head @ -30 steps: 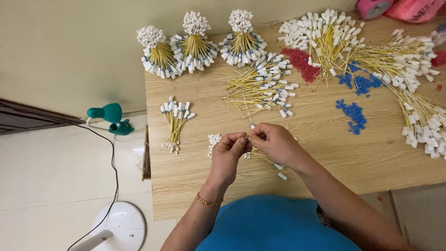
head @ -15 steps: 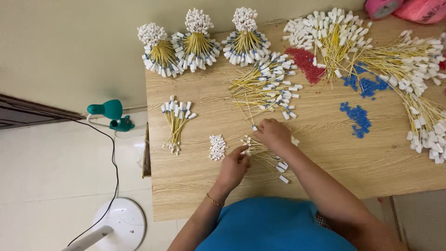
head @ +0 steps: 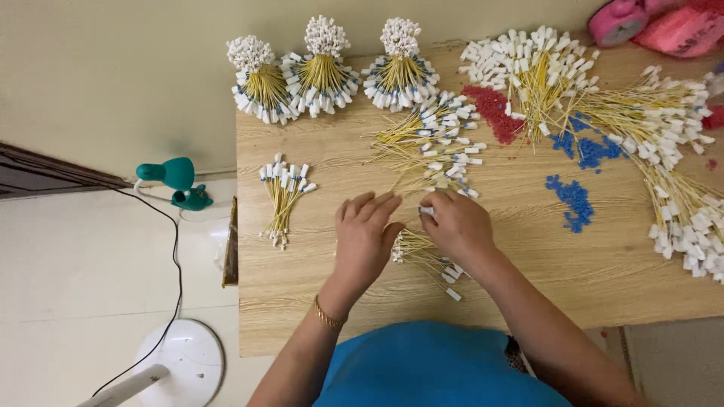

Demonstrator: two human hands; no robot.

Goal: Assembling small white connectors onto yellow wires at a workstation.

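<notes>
The left hand (head: pixel 366 237) lies flat, fingers spread, on the pale wooden tabletop (head: pixel 528 256); the right hand (head: pixel 456 224) pinches a white-capped yellow wire (head: pixel 427 212) above a small unfinished bundle (head: pixel 422 256). Three tied bundles (head: pixel 324 64) stand finished; loose heaps (head: pixel 664 151) remain.

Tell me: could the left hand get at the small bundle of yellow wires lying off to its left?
Probably yes: the left hand rests flat, apparently holding nothing, and only bare table lies between it and the small bundle.

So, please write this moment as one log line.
left hand: flat on table | right hand: on wire bundle | blue beads: apart
</notes>
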